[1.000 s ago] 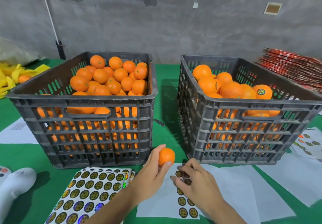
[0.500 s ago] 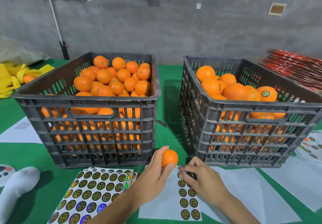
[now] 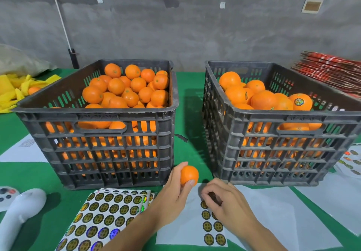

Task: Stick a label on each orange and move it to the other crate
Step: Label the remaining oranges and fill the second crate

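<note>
Left hand (image 3: 172,198) grips orange (image 3: 189,175) near label sheet (image 3: 212,229); right hand (image 3: 224,202) fingers pinch a label off it, ready to stick.

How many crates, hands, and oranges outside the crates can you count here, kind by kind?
Crates: 2, the left crate and the right crate
Hands: 2, the left hand and the right hand
Oranges outside the crates: 2, the held orange and a stray orange among yellow wrappers
Total: 6
</note>
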Motion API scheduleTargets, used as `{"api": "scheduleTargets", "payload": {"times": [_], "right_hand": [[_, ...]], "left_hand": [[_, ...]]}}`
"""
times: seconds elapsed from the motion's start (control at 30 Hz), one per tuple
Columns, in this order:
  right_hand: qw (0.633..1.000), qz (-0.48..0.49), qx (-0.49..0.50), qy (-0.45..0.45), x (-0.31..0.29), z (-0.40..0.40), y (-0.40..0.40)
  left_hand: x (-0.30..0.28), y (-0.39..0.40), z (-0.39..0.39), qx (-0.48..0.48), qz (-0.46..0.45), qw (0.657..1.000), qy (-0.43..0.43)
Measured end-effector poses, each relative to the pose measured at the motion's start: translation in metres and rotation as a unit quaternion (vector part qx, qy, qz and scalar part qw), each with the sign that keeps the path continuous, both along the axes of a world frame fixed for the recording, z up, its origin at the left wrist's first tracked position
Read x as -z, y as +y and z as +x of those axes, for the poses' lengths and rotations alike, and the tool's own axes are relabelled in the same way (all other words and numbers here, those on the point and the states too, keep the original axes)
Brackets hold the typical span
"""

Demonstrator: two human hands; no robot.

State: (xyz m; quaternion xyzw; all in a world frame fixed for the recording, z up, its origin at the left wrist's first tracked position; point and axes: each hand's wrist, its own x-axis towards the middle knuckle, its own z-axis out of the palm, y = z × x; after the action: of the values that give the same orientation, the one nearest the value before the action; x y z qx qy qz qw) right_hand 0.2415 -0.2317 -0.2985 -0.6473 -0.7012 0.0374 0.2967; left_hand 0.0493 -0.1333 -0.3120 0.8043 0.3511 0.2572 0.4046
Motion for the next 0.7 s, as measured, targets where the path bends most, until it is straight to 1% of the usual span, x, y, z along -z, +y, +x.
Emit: {"api": "scheduleTargets", "payload": {"times": [0.03,0.1,0.17,0.23,0.33,0.5,0.57,0.7], "right_hand": [[0.997,-0.003,0.004,0.071,-0.002,-0.003,0.000],[0.975,0.006,0.014,0.220,-0.011,-0.010,0.002],[0.948,0.020,0.031,0.316,-0.024,-0.020,0.005],[0.928,0.033,0.038,0.370,-0.036,-0.029,0.007],[0.914,0.081,0.033,0.395,-0.056,-0.038,0.004],[0.923,0.169,0.031,0.345,-0.097,-0.046,-0.004],[0.919,0.176,0.027,0.352,-0.114,-0.046,-0.006],[0.906,0.143,0.033,0.396,-0.149,-0.042,-0.006]], "left_hand": [[0.000,0.001,0.000,0.000,-0.003,1.000,-0.003],[-0.001,0.001,0.001,-0.003,-0.015,1.000,-0.015],[-0.006,0.000,0.001,-0.006,-0.040,0.998,-0.043],[-0.013,-0.003,0.001,0.008,-0.063,0.994,-0.085],[-0.027,-0.009,0.002,0.011,-0.077,0.987,-0.139],[-0.071,-0.023,0.010,-0.005,-0.084,0.966,-0.245],[-0.094,-0.028,0.015,-0.013,-0.057,0.965,-0.256],[-0.138,-0.029,0.027,-0.033,-0.012,0.955,-0.295]]}}
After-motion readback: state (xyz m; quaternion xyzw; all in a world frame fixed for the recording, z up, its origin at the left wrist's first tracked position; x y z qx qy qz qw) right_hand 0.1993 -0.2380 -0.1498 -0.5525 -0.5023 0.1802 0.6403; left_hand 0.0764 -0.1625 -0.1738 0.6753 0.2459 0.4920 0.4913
